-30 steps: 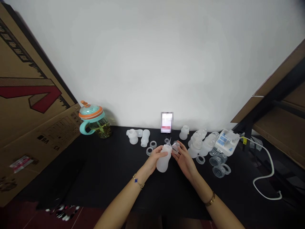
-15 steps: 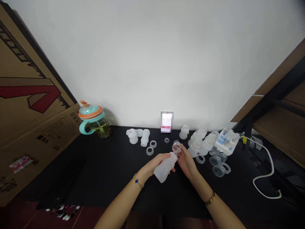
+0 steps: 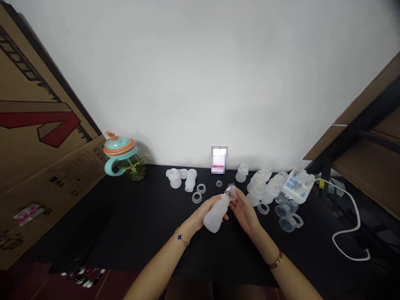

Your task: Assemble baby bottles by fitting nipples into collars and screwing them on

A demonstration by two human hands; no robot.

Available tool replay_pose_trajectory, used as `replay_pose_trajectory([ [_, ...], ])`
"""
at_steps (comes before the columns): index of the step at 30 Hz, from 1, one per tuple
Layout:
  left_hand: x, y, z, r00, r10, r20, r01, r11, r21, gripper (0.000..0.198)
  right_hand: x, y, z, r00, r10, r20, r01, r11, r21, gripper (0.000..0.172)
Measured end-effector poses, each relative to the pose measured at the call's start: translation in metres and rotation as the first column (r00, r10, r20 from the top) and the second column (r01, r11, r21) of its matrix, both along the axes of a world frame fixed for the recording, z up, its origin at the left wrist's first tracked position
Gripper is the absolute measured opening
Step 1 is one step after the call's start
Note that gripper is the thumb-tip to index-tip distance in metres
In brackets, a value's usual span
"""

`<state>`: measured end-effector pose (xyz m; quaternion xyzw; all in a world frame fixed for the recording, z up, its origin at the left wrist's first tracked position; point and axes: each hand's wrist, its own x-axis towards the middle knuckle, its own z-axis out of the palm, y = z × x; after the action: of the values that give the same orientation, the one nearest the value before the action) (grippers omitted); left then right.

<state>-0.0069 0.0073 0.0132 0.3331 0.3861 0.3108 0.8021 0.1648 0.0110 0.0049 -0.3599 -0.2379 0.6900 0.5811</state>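
A frosted white baby bottle (image 3: 215, 217), tilted with its neck up and to the right, is in the grip of my left hand (image 3: 202, 213). My right hand (image 3: 244, 210) has its fingers around a clear dome-shaped cap (image 3: 231, 192) at the bottle's mouth. Cap and neck overlap in view; whether they are joined I cannot tell. Left of the cap lie two ring collars, a lower ring (image 3: 196, 197) and an upper ring (image 3: 201, 188). A small round disc (image 3: 219, 183) with a thin stem lies behind the bottle.
Several capped bottles (image 3: 258, 187) and an open bottle (image 3: 241, 173) stand at right, near clear funnel parts (image 3: 286, 223) and a white box-shaped device (image 3: 297, 185) with a white cable (image 3: 353, 200). White bottles (image 3: 175, 179), a blurred screen (image 3: 218, 160) and a teal jug (image 3: 125, 160) line the wall.
My left hand has swung the bottle more upright and brought its neck up against the cap. My right hand has barely moved.
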Motion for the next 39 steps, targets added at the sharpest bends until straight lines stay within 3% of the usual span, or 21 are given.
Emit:
replay_pose_trajectory([
  [16,0.003,-0.005,0.008,0.998,0.062,-0.020,-0.062,0.998,-0.021,0.045,-0.003,-0.005,0.009,0.997,0.032,0.077,-0.032,0.999,0.001,0.036],
  [39,0.003,-0.003,0.000,0.998,0.044,-0.033,-0.045,0.999,-0.019,0.052,-0.002,-0.004,0.003,0.994,0.043,0.101,-0.046,0.999,0.019,0.035],
])
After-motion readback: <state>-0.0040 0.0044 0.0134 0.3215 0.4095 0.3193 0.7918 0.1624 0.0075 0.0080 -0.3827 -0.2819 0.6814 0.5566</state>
